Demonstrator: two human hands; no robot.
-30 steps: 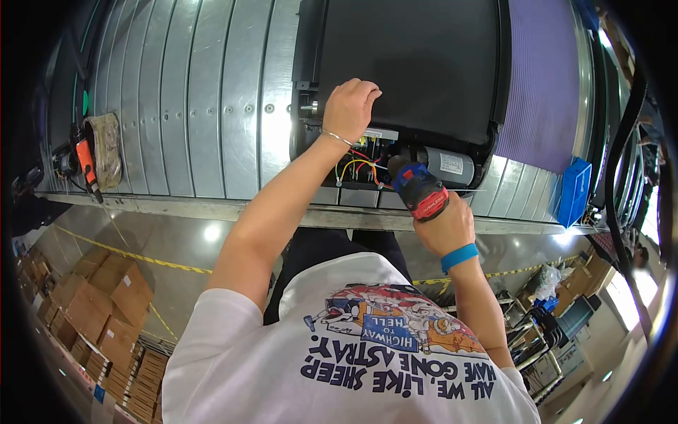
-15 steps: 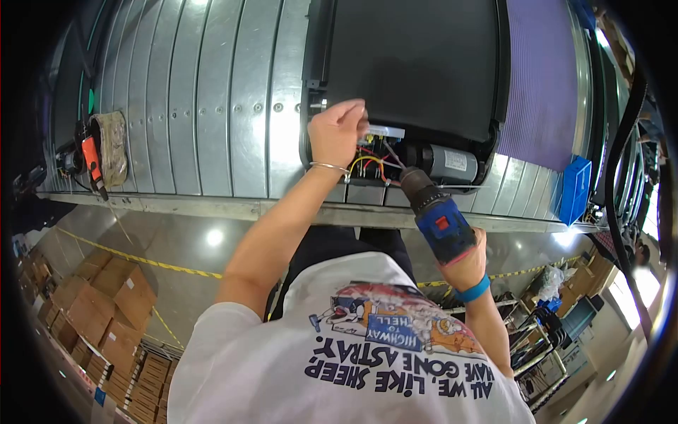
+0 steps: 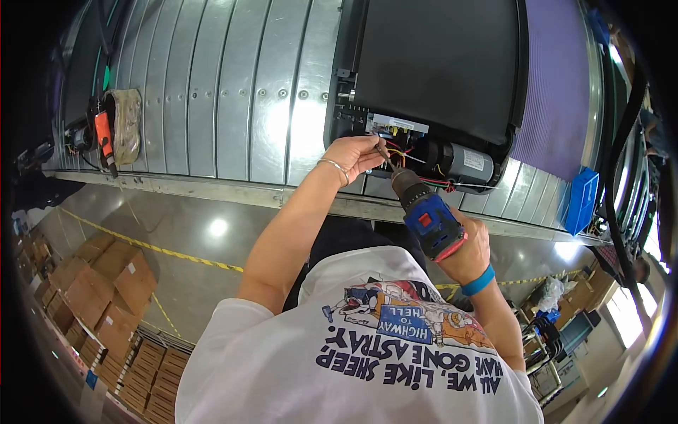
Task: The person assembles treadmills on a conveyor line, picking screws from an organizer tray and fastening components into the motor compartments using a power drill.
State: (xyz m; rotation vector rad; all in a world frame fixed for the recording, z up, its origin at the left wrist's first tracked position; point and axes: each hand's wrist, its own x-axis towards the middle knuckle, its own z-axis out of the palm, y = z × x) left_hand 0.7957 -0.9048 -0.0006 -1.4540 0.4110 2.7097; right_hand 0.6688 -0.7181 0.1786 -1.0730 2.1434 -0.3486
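My right hand [image 3: 472, 247] is wrapped round the handle of a blue and black cordless drill [image 3: 427, 218], its bit pointing up and left. At the tip of the drill bit [image 3: 388, 161], my left hand [image 3: 351, 157] has thumb and fingers pinched together; whatever small thing they hold is hidden. Both hands are over the open end of a treadmill-like machine with a black belt [image 3: 438, 60]. Inside that end are coloured wires [image 3: 404, 152], a silver-edged circuit module [image 3: 399, 124] and a cylindrical motor [image 3: 470, 162] with a white label.
The machine stands on a metal slat conveyor [image 3: 233, 127]. To the left, an orange-handled tool [image 3: 104, 136] lies by a tan pouch [image 3: 127, 131]. A blue bin [image 3: 582, 201] hangs at the right edge, near a purple ribbed mat [image 3: 554, 85]. Cardboard boxes [image 3: 116, 283] are stacked on the floor.
My left hand has come down from above the module to the drill's tip. The drill has tilted and shifted slightly left. The view has moved, so the machine appears further right.
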